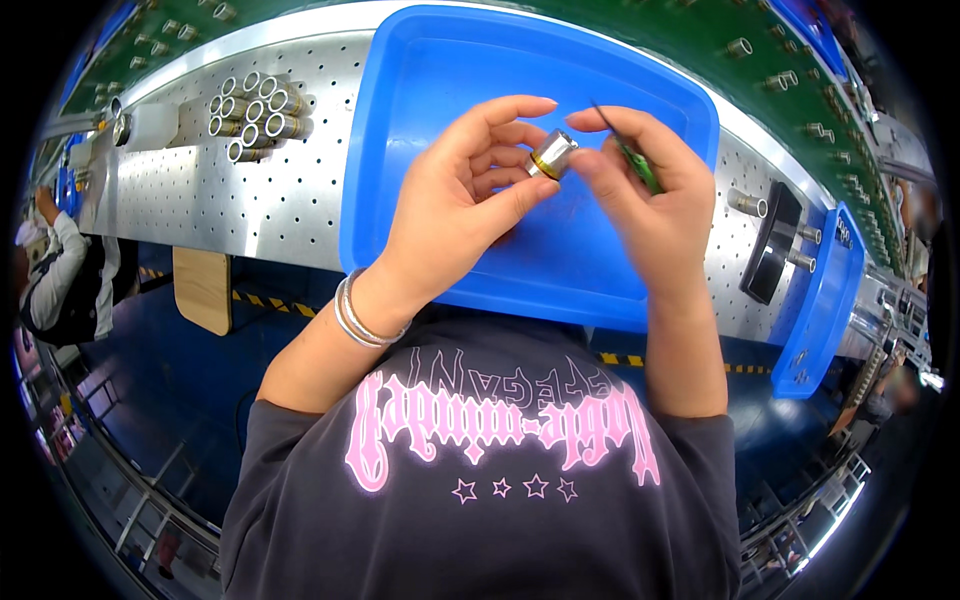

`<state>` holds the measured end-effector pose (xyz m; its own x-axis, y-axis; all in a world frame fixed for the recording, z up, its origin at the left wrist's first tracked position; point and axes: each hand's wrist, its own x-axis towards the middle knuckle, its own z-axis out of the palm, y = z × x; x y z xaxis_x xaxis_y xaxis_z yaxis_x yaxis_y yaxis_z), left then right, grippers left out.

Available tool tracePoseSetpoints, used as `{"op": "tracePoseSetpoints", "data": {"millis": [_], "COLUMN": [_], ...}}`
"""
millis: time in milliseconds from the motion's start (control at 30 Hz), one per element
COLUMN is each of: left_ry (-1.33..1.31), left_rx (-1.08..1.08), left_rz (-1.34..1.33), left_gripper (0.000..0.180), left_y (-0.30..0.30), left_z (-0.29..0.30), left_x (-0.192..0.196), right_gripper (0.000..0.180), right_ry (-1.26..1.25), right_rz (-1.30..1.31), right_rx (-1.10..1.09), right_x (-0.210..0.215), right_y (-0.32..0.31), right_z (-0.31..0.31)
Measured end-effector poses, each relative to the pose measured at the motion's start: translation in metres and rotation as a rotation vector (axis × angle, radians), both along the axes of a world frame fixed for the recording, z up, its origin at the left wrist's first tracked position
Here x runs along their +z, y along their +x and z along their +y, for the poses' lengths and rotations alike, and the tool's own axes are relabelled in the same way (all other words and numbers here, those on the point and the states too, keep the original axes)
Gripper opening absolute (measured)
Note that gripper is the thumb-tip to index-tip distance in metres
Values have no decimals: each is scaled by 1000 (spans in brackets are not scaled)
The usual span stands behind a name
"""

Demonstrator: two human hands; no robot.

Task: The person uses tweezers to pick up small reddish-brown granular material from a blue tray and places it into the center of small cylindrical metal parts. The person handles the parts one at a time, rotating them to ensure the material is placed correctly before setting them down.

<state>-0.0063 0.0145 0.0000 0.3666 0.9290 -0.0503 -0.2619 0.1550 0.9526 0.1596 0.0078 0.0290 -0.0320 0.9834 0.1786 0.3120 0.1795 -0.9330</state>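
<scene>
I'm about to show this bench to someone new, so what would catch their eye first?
Probably the big blue tray at the centre of the metal bench: above it, the left hand holds a small silver-and-yellow cylinder and the right hand a slim green tool. Next might come the cluster of metal tubes left of the tray, then the pink lettering on the dark shirt below.

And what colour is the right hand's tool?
The tool is green with a dark tip; head view.
</scene>
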Motion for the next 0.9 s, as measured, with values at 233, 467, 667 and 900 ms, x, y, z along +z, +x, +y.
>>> {"op": "tracePoseSetpoints", "data": {"millis": [233,467,667,900], "left_ry": [-167,-333,-309,-413], "left_rx": [-60,-77,-69,-41], "left_rz": [-60,-204,-171,-355], "left_gripper": [46,46,46,43], "left_y": [-8,-8,-5,-4], "left_z": [1,2,2,6], "left_x": [4,4,-1,3], "right_gripper": [10,8,9,10], "right_ry": [-35,-87,-46,-48], "right_rz": [203,508,410,322], "right_rx": [5,90,80,-9], "right_x": [-8,-11,-13,-17], "right_y": [2,-1,-8,-4], "right_z": [-2,-2,-5,-7]}}
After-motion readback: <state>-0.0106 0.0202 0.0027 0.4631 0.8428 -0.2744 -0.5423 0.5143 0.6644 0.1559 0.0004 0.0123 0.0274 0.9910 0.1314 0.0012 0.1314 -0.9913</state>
